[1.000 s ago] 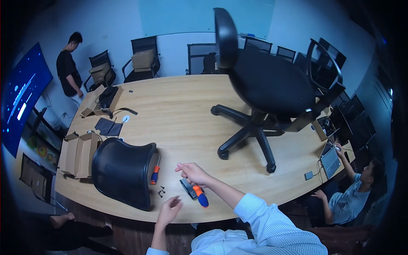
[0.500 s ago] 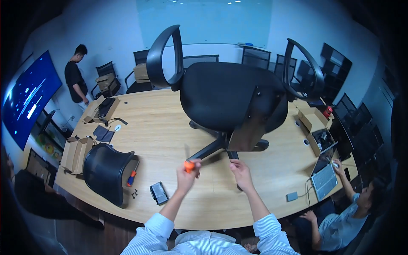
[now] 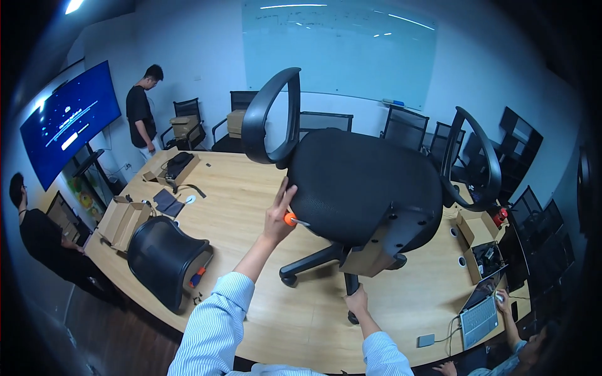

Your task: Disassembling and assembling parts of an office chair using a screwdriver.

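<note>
A black office chair stands upright on the table, its seat [image 3: 364, 182] flanked by two looped armrests. My left hand [image 3: 276, 216] is closed around an orange-handled screwdriver [image 3: 290, 219], whose shaft points right at the seat's near left edge; some fingers extend up beside the seat. Low in front, my right hand [image 3: 357, 301] grips a leg of the star base [image 3: 352, 283]. A dark back bracket [image 3: 382, 245] juts toward me from the seat. To the left lies the detached mesh backrest [image 3: 164, 260], with a blue-and-red screwdriver [image 3: 197, 276] and small dark screws beside it.
Opened cardboard boxes sit at the table's left [image 3: 122, 225] and right [image 3: 478, 229]. A laptop [image 3: 480, 321] and grey adapter [image 3: 426, 340] lie at right, where a seated person works. Two people stand at left near a large screen [image 3: 72, 125]. More chairs line the wall.
My left hand has risen with the orange screwdriver to the seat's edge. My right hand has closed on the base leg. The view has shifted, and my left sleeve now covers the small dark-framed box's place.
</note>
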Available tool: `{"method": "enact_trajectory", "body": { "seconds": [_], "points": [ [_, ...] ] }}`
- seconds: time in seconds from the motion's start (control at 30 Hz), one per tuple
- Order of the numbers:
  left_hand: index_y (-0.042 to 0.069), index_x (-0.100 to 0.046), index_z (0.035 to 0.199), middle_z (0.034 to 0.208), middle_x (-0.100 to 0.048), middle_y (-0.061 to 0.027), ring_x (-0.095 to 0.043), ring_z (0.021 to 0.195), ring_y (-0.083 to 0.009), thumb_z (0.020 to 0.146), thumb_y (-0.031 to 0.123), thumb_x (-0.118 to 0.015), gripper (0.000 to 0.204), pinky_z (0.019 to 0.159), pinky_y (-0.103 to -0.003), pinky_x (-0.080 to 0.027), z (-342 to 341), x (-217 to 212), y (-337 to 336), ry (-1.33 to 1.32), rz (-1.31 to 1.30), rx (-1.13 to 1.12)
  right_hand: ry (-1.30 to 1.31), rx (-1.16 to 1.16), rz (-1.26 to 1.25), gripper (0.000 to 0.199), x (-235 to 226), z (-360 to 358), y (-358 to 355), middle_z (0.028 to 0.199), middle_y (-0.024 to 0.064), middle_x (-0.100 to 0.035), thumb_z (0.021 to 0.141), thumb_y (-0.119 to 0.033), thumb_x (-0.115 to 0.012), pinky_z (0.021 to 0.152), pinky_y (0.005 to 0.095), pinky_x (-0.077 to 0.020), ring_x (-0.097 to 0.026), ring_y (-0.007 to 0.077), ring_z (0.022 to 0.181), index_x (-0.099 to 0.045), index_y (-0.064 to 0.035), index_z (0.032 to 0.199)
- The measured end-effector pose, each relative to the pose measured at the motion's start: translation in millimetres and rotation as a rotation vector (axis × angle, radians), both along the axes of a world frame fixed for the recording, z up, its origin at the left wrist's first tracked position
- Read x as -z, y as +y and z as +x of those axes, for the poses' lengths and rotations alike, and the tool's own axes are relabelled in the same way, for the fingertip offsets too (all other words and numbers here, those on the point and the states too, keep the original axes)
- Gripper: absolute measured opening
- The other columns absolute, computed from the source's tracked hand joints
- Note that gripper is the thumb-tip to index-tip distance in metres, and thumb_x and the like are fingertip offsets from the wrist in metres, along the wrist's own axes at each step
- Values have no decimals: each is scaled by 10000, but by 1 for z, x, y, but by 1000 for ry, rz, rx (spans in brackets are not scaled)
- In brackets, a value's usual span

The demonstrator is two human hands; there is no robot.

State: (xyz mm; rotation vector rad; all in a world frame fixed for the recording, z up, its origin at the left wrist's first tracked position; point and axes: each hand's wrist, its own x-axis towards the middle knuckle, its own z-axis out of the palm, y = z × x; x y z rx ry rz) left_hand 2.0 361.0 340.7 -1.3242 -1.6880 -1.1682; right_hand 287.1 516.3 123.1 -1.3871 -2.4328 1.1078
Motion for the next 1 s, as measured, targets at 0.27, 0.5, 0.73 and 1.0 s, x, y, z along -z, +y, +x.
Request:
{"method": "enact_trajectory", "body": {
  "seconds": [0.27,0.5,0.73,1.0],
  "points": [
    [113,-469,1392,1524,-287,-245,-517,1248,-389,663,-10,-741,788,931,-391,-523,-25,-15,0,0,9,210,-75,-136,-17,626,16,42,-14,1033,307,-641,729,-162,-714,886,465,-495,-617,440,1026,-446,28,1261],
    [-11,-610,1184,1266,-587,-261,-714,838,-301,675,149,-740,549,698,-334,-574,1,-22,-38,230,88,249,8,-302,125,331,76,93,-45,987,176,-689,808,-313,-625,887,426,-472,-631,360,943,-665,-13,942],
    [-23,-663,1123,1209,-629,-242,-668,591,-189,717,192,-658,460,544,-255,-513,34,-77,-77,340,46,138,-149,-177,-207,461,-5,92,-98,994,225,-662,698,-227,-737,851,396,-497,-648,334,954,-600,39,1050],
    [-9,-709,1010,1090,-699,-166,-543,450,-143,754,247,-671,365,446,-240,-394,80,-155,-71,501,43,70,200,-226,-347,654,-69,96,-127,967,168,-653,606,-145,-783,810,346,-501,-630,260,873,-540,87,1168]
  ]
}}
